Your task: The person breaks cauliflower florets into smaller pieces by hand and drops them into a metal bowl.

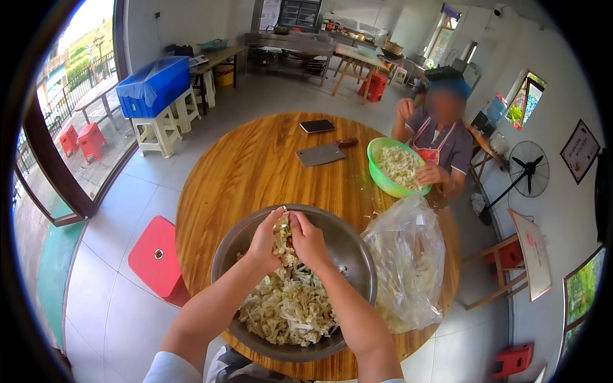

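Over the far side of a large steel bowl (367, 274), my left hand (265, 241) and my right hand (308, 241) come together with curled fingers around a piece of cauliflower (281, 240). Part of that piece is hidden by the fingers. Below them, the bowl holds a heap of broken cauliflower florets (287, 306), pale with greenish stems. To the right of the bowl lies a clear plastic bag (408, 255), with pale contents blurred by the plastic.
A co-worker (440, 127) sits across the round wooden table (217, 172), hands at a green basin (377, 175) of florets. A cleaver (319, 155) and a black phone-like object (317, 126) lie beyond my bowl. A red stool (156, 255) stands at left.
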{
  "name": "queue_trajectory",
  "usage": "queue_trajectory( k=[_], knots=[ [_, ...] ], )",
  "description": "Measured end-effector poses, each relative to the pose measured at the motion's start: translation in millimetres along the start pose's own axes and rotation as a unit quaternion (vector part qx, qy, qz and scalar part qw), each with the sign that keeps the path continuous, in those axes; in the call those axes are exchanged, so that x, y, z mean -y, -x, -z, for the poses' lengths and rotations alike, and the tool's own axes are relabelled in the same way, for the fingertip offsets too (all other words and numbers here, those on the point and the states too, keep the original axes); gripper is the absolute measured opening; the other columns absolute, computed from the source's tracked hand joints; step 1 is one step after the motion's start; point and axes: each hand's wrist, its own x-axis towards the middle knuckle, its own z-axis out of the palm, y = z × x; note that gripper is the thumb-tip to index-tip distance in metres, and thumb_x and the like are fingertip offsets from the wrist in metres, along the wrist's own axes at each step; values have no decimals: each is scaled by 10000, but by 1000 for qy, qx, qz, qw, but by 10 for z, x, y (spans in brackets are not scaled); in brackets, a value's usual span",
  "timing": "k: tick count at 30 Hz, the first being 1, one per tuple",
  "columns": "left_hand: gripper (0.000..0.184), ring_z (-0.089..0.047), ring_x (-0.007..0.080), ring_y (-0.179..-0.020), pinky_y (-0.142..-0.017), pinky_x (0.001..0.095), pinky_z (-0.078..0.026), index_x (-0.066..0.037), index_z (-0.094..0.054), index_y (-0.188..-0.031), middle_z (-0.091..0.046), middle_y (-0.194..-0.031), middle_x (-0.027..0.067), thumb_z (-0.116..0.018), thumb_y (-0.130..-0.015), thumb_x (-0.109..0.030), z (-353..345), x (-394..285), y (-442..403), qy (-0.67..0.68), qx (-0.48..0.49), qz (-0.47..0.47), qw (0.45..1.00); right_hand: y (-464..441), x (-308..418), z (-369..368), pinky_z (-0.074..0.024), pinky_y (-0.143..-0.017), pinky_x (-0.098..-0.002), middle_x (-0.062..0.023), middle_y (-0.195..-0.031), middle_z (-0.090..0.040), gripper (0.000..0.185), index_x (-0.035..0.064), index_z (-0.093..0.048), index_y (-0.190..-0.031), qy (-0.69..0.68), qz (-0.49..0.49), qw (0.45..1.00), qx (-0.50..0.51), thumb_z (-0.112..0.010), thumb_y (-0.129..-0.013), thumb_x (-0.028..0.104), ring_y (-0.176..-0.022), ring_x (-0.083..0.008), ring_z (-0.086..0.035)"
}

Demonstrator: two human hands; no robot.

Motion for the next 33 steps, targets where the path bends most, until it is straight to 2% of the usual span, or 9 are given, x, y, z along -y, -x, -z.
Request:
queue_trajectory(
  k=[9, 12, 18, 22, 25, 26, 27, 28, 33],
  knots=[
    [307, -572, 153, -822, -594, 274, -411, -154, -583, -1025, -612, -947, 5, -518, -868, -410, 2, -8, 0, -34, -65, 8, 997, 9, 61, 20, -459, -558, -311, -86, -700, -595, 214, 124, -535, -1099, -31, -14, 999, 15, -420, -959, 239, -580, -186, -607],
    [297, -579, 165, -852, -638, 280, -433, -133, -570, -1061, -614, -971, 18, -518, -882, -364, -62, -15, 120, -47, -32, -37, 998, 3, 177, 103, -469, -701, -433, -247, -862, -613, 305, 111, -502, -1174, -48, -78, 994, 61, -423, -920, 260, -839, -417, -590],
    [215, -593, 165, -861, -711, 282, -481, -118, -566, -1056, -619, -962, 24, -515, -900, -257, 159, 84, -183, 0, -44, -43, 998, 0, 174, 73, -472, -646, -413, -209, -760, -616, 260, 136, -509, -1149, -52, -68, 995, 44, -432, -930, 252, -743, -389, -610],
    [666, -364, 240, -1179, -952, 423, -291, -143, -383, -1318, -306, -1372, 121, -582, -792, -500, 205, 94, -244, -22, -3, -13, 1000, 4, 174, 61, -459, -600, -401, -178, -701, -600, 214, 143, -519, -1102, -52, -47, 997, 33, -424, -941, 247, -687, -369, -608],
    [262, -596, 140, -846, -709, 346, -474, -154, -567, -985, -599, -961, 5, -555, -855, -381, -6, -25, -1, 7, -19, 23, 1000, 10, 138, 42, -451, -568, -305, -93, -687, -575, 241, 125, -545, -1123, -3, -7, 1000, 0, -433, -952, 253, -589, -167, -586],
    [462, -505, 208, -1079, -898, 453, -366, -181, -534, -1122, -473, -1237, 60, -578, -796, -505, -28, -2, -3, -65, -113, 33, 991, 15, 204, 92, -443, -566, -314, -112, -676, -578, 258, 121, -549, -1130, -1, -9, 1000, 16, -434, -953, 269, -579, -186, -583],
    [616, -295, 291, -1268, -996, 548, -165, -222, -460, -1260, -236, -1424, 88, -574, -767, -572, -125, -73, 222, -51, -44, 25, 997, 36, 247, 91, -430, -549, -298, -96, -640, -554, 265, 107, -559, -1122, -18, -22, 1000, 14, -434, -956, 271, -552, -155, -557],
    [658, -178, 328, -1317, -1009, 574, -93, -249, -428, -1308, -145, -1467, 105, -565, -763, -592, -69, -40, 119, -76, -50, 11, 996, 10, 254, 98, -428, -539, -283, -57, -618, -520, 262, 91, -569, -1102, -32, -50, 998, 26, -434, -958, 263, -533, -118, -520],
    [522, -264, 294, -1278, -993, 567, -168, -207, -478, -1229, -268, -1422, 124, -526, -827, -535, -71, -32, 121, -56, -79, 25, 995, 31, 332, 107, -436, -558, -269, -36, -700, -513, 264, 72, -565, -1092, -52, -86, 994, 44, -421, -962, 251, -592, -95, -504]
  ],
)
